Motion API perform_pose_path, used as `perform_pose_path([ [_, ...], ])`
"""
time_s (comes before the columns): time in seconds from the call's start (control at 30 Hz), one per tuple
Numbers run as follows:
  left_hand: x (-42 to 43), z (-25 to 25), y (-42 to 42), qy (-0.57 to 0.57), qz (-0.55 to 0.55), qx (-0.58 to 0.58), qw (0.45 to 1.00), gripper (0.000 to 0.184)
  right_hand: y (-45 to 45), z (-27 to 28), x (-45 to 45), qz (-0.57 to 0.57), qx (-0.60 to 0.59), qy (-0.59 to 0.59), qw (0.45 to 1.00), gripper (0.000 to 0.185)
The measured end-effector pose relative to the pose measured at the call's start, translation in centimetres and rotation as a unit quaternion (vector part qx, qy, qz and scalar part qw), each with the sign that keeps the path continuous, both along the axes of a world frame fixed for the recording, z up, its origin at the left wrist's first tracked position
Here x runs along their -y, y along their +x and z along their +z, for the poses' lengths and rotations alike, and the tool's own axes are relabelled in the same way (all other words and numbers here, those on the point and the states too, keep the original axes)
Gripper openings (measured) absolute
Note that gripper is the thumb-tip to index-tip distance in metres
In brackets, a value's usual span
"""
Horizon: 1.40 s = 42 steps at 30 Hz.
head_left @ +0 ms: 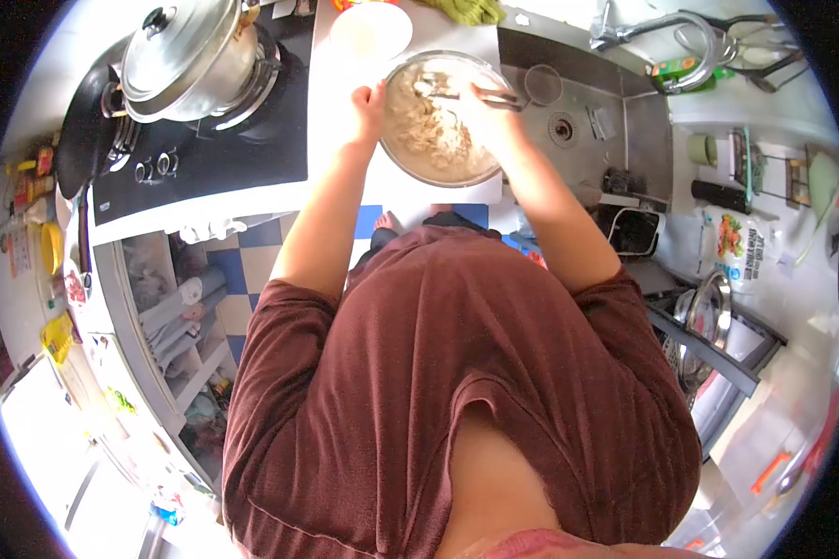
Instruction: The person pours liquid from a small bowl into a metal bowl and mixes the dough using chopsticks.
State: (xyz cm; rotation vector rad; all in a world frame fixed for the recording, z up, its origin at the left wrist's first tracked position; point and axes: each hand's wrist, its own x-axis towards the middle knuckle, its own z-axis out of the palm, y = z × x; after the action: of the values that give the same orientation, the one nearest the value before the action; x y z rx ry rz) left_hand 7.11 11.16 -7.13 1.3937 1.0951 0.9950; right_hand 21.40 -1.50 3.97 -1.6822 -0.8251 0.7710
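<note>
A wide metal bowl (403, 160) stands on the white counter, holding a lumpy, pale, dough-like mixture (443, 130). At its left side my left hand (367, 114) grips the rim, the thumb on top and the other fingers mostly out of sight. Over the bowl's right side, my right hand (490, 114) is closed around a long utensil with a dark handle (503, 96). The utensil's pale far end reaches into the mixture; glare keeps me from making out its exact kind.
Behind the bowl are a white plate (371, 32) and a green cloth (461, 9). To the left, a lidded pot (191, 65) sits on the black gas stove (242, 154). A sink (615, 140) with a faucet (713, 47) lies to the right.
</note>
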Motion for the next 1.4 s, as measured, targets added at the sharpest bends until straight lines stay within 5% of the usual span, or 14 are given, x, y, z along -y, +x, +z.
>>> perform_pose_path([
  [0.13, 0.2, 0.2, 0.0, 0.009, 0.006, -0.003, 1.000, 0.049, 1.4, -2.7, 1.7, 0.086, 0.144, -0.022, 0.986, 0.011],
  [0.17, 0.1, 0.2, -0.1, 0.010, 0.004, -0.010, 1.000, 0.049, 2.1, -1.6, 2.7, 0.092, 0.049, -0.026, 0.994, 0.010],
  [0.27, -0.1, -0.4, 0.1, 0.000, 0.007, -0.005, 1.000, 0.049, 2.8, 5.4, 4.4, 0.147, 0.134, -0.117, 0.973, 0.010],
  [0.37, 0.3, 0.6, 0.2, -0.021, 0.016, 0.008, 1.000, 0.049, 0.0, 9.1, 4.9, 0.142, 0.113, -0.051, 0.982, 0.012],
  [0.6, 0.0, -0.2, 0.0, 0.009, 0.003, 0.006, 1.000, 0.050, -1.4, 1.1, 2.3, 0.240, 0.130, 0.011, 0.962, 0.016],
  [0.67, 0.2, 0.3, 0.0, -0.003, 0.004, 0.025, 1.000, 0.050, 1.5, 0.6, 2.9, 0.185, 0.050, -0.019, 0.981, 0.015],
  [0.87, -0.2, -1.3, 0.3, 0.012, 0.007, 0.021, 1.000, 0.050, 3.4, 8.9, 5.5, 0.222, 0.183, -0.082, 0.954, 0.017],
  [0.93, -0.2, -1.0, 0.2, -0.003, 0.006, 0.005, 1.000, 0.050, 2.4, 9.8, 6.6, 0.284, 0.153, -0.060, 0.945, 0.018],
  [0.97, -0.1, -0.8, 0.1, -0.019, 0.004, -0.003, 1.000, 0.049, 1.8, 10.2, 7.1, 0.317, 0.106, -0.161, 0.928, 0.020],
  [1.07, 0.0, -0.7, 0.0, -0.044, 0.000, -0.024, 0.999, 0.049, 0.4, 6.7, 6.0, 0.477, 0.222, 0.050, 0.849, 0.018],
  [1.27, -0.6, -2.0, 0.0, -0.021, -0.002, -0.038, 0.999, 0.049, 0.1, 0.8, 3.6, 0.436, 0.462, 0.116, 0.764, 0.023],
  [1.33, -0.3, -1.1, -0.2, -0.023, -0.003, -0.024, 0.999, 0.049, 1.2, 0.5, 2.3, 0.393, 0.380, 0.132, 0.827, 0.018],
  [1.4, 0.0, -0.2, -0.2, -0.032, -0.004, 0.000, 0.999, 0.048, 2.7, 1.8, 1.8, 0.390, 0.397, 0.156, 0.816, 0.017],
])
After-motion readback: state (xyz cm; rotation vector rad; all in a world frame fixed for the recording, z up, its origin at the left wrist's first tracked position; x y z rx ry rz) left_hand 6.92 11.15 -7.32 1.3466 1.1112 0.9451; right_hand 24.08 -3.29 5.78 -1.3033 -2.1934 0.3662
